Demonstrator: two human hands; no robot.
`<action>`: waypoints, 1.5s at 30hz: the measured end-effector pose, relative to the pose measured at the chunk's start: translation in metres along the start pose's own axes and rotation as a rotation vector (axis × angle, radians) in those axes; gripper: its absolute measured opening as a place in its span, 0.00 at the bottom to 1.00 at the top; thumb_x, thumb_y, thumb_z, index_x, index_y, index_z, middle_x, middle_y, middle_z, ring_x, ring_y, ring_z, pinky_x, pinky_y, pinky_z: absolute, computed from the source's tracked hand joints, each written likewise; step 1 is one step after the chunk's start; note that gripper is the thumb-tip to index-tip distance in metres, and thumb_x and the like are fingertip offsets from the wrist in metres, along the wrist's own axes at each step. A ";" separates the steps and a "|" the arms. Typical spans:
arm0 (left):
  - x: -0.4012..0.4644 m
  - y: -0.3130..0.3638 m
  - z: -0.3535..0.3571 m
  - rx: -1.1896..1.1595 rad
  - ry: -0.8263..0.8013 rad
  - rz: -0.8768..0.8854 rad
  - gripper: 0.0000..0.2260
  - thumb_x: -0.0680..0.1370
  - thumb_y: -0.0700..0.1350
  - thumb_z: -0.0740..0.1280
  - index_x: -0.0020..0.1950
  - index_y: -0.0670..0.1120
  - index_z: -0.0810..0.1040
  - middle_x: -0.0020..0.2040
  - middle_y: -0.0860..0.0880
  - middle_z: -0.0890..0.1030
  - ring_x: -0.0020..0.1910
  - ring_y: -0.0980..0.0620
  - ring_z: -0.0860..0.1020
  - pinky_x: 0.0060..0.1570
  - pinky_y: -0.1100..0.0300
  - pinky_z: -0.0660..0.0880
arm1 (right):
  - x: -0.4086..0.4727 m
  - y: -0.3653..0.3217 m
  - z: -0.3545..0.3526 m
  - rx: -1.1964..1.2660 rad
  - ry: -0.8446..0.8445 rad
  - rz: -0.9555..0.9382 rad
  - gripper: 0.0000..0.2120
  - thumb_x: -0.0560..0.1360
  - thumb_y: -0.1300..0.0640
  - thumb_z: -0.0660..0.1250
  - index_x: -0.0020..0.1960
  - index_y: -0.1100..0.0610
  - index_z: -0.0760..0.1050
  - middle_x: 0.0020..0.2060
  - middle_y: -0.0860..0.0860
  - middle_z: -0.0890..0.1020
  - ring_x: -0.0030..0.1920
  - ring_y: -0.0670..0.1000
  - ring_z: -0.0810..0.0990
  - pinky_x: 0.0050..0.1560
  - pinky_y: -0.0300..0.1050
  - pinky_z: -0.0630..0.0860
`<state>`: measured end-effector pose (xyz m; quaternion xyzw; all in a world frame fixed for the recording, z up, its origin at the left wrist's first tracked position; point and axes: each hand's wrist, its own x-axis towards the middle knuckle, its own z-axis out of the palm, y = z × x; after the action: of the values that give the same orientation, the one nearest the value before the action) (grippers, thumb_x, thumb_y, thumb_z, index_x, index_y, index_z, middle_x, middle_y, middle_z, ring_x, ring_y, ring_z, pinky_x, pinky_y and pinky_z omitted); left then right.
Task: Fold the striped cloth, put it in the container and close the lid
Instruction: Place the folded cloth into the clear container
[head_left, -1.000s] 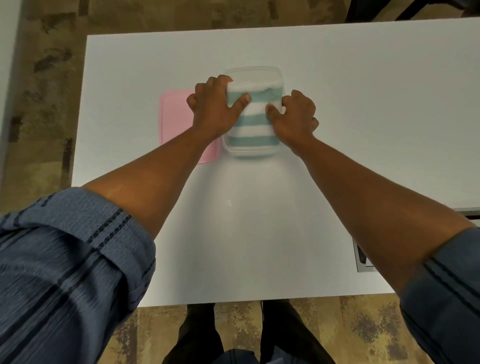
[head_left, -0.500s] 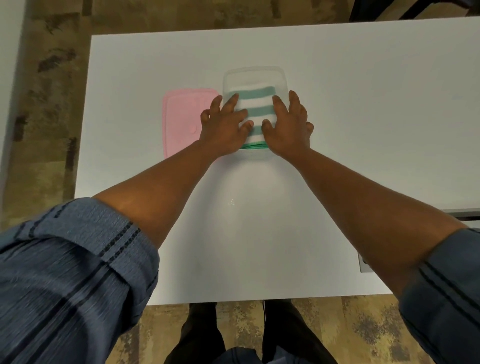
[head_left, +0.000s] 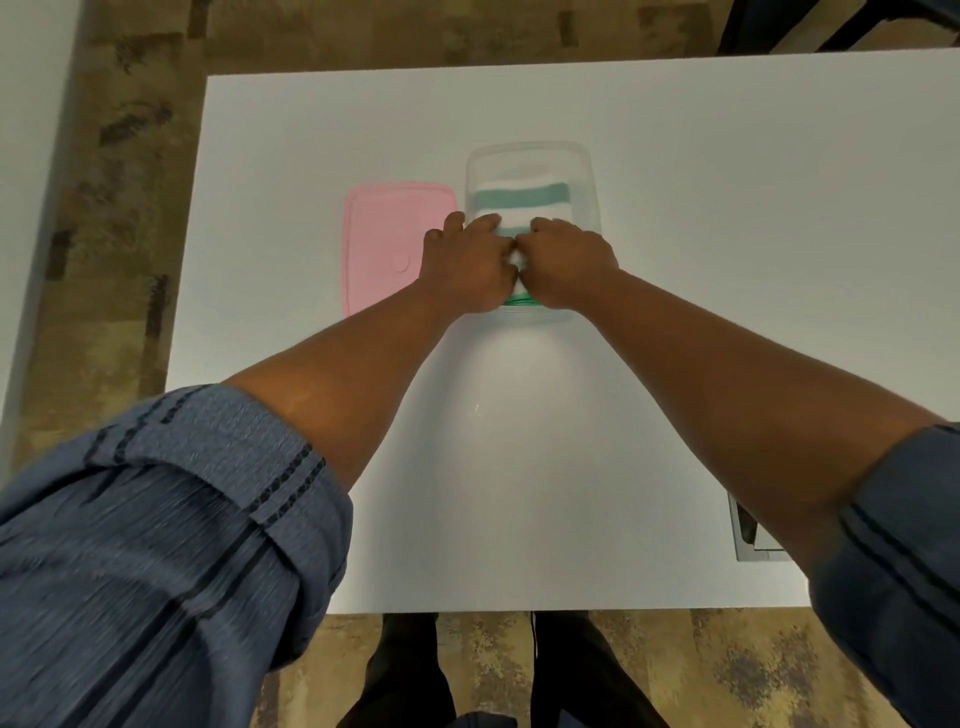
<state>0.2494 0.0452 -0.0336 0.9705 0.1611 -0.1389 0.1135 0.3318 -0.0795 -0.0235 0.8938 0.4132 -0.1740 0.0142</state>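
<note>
The folded white and teal striped cloth (head_left: 519, 195) lies inside the clear plastic container (head_left: 588, 171) at the middle of the white table. My left hand (head_left: 467, 265) and my right hand (head_left: 569, 265) sit side by side on the near half of the cloth. Their fingers are curled down into it and their thumbs touch. Both hands hide the cloth's near part. The pink lid (head_left: 389, 234) lies flat on the table just left of the container, beside my left hand.
The white table (head_left: 727, 260) stretches wide to the right and toward me. A grey cable box (head_left: 753, 535) is set in its near right edge. Another white surface (head_left: 31, 156) stands at the far left. Dark chair legs (head_left: 831, 26) show beyond the table.
My hands lay flat with fingers spread on the cloth half a second ago. They have now drawn together and curled their fingers into its near part. The cloth sits lower in the container.
</note>
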 end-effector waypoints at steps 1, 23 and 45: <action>0.001 0.001 -0.001 -0.005 -0.017 -0.010 0.18 0.79 0.54 0.61 0.69 0.60 0.75 0.79 0.52 0.65 0.73 0.39 0.65 0.67 0.45 0.65 | 0.002 -0.001 -0.001 0.009 -0.032 0.016 0.16 0.78 0.56 0.63 0.65 0.51 0.76 0.60 0.54 0.76 0.63 0.58 0.76 0.53 0.54 0.74; -0.018 -0.029 0.019 -0.669 0.236 -0.563 0.16 0.75 0.48 0.70 0.61 0.45 0.76 0.59 0.46 0.79 0.58 0.43 0.78 0.58 0.50 0.77 | -0.026 0.014 0.013 0.853 0.254 0.447 0.35 0.80 0.63 0.55 0.83 0.56 0.44 0.81 0.55 0.59 0.78 0.57 0.62 0.76 0.51 0.62; -0.036 -0.036 -0.046 -0.665 0.294 -0.481 0.16 0.70 0.50 0.70 0.32 0.44 0.67 0.30 0.48 0.69 0.31 0.49 0.71 0.35 0.56 0.69 | -0.022 0.012 0.015 0.765 0.239 0.493 0.38 0.79 0.62 0.60 0.83 0.52 0.44 0.75 0.54 0.69 0.72 0.59 0.72 0.69 0.55 0.69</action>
<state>0.2154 0.0806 0.0143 0.8254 0.4332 0.0378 0.3599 0.3231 -0.1065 -0.0316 0.9201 0.0936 -0.2012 -0.3228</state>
